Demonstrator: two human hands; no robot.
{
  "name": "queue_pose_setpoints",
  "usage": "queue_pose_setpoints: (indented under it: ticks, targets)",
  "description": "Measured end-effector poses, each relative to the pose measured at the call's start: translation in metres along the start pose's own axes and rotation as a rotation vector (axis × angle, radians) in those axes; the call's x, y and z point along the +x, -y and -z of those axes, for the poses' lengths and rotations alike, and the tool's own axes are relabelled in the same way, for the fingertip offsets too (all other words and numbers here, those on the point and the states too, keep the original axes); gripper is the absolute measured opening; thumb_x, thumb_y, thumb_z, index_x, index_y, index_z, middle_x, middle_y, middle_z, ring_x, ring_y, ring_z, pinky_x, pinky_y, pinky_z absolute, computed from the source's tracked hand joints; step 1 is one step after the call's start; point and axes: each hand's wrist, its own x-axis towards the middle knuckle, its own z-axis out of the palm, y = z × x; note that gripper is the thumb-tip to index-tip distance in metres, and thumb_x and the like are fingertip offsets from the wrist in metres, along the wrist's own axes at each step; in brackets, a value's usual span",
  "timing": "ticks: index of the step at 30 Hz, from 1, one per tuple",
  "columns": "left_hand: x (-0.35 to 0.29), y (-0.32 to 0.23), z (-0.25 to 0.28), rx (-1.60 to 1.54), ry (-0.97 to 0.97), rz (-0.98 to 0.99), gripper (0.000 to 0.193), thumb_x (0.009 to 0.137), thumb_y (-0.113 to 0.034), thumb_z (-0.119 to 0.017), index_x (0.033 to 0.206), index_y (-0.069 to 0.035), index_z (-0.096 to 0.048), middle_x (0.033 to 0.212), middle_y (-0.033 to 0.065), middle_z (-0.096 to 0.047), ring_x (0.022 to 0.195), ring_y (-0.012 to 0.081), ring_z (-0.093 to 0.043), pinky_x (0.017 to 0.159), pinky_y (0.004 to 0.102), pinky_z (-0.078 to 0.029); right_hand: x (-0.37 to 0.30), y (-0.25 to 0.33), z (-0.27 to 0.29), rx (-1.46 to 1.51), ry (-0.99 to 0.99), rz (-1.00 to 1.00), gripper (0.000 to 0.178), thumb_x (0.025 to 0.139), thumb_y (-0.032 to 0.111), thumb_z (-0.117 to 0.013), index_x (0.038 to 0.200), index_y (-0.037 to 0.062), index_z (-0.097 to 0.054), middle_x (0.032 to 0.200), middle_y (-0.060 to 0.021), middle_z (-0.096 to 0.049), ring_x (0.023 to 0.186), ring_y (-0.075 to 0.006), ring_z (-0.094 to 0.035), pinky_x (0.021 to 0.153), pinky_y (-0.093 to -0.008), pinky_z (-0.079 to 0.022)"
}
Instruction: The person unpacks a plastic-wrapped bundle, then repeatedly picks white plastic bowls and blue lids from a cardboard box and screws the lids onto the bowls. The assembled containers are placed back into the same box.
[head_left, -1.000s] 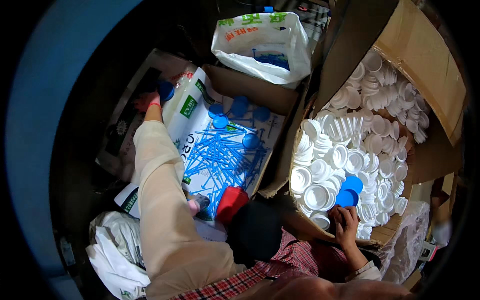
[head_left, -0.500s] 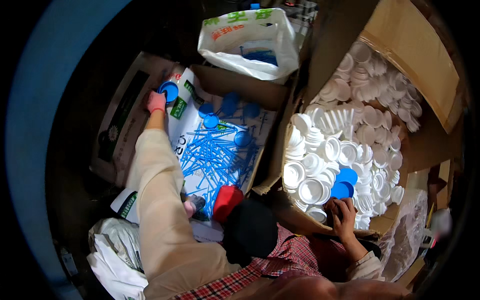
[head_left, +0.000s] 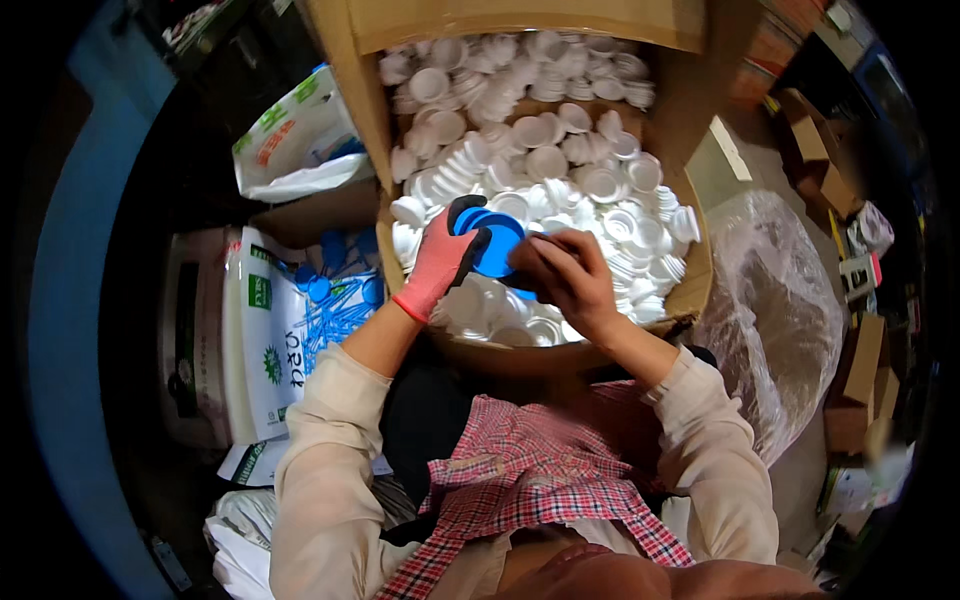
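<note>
My left hand [head_left: 438, 265], in a pink glove with dark fingertips, is closed around a few round blue lids [head_left: 497, 244] above the heap of white lids [head_left: 600, 185]. The top blue lid faces up and shows its raised rim. Against its right side is my bare right hand [head_left: 578, 280], with fingers bent in and fingertips blurred; what they pinch, if anything, is hidden. More blue [head_left: 522, 294] shows just below, partly covered by my right hand. The white lids lie loose and in short stacks inside a large cardboard box [head_left: 690, 300].
Left of the box, a lined carton holds several thin blue sticks [head_left: 335, 310] and blue round pieces. Behind it stands a white printed sack [head_left: 300, 140]. A clear plastic bag [head_left: 775, 320] lies at the right, with small cartons [head_left: 860, 375] beyond.
My view has swung right. My left hand has come from the carton on the left to the white-lid box, with blue lids in it. The right hand has risen to meet it.
</note>
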Motion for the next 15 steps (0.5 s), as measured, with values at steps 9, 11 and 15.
queue_pose_setpoints:
  ticks: [9, 11, 15]
  targets:
    - [-0.023, 0.022, -0.110, 0.029, 0.002, -0.075, 0.051, 0.079, -0.008, -0.061, 0.128, 0.002, -0.051, 0.115, 0.0167, -0.063, 0.105, 0.0232, -0.060, 0.093, 0.0338, -0.046, -0.012, -0.025, 0.052, -0.192, -0.096, 0.002, 0.033, 0.069, 0.005, -0.069, 0.101, 0.0122, -0.064, 0.092, -0.0072, -0.057, 0.083, -0.0274, -0.059, 0.061, -0.0367, -0.051]
    - [-0.032, 0.021, -0.130, 0.121, -0.037, -0.104, 0.053, 0.078, -0.008, -0.062, 0.129, 0.003, -0.050, 0.114, 0.0171, -0.063, 0.105, 0.0242, -0.060, 0.092, 0.0343, -0.047, -0.013, -0.026, 0.065, -0.222, -0.064, 0.007, 0.031, 0.069, 0.006, -0.069, 0.099, 0.0128, -0.064, 0.090, -0.0066, -0.055, 0.081, -0.0273, -0.059, 0.061, -0.0377, -0.050]
    - [-0.026, -0.013, -0.129, -0.025, -0.126, -0.204, 0.044, 0.081, -0.002, -0.060, 0.125, 0.002, -0.055, 0.118, 0.0127, -0.062, 0.108, 0.0203, -0.058, 0.096, 0.0320, -0.043, -0.023, -0.043, 0.089, -0.362, -0.019, -0.280, 0.023, 0.073, 0.007, -0.069, 0.096, 0.0097, -0.066, 0.087, -0.0104, -0.054, 0.081, -0.0323, -0.059, 0.067, -0.0403, -0.050]
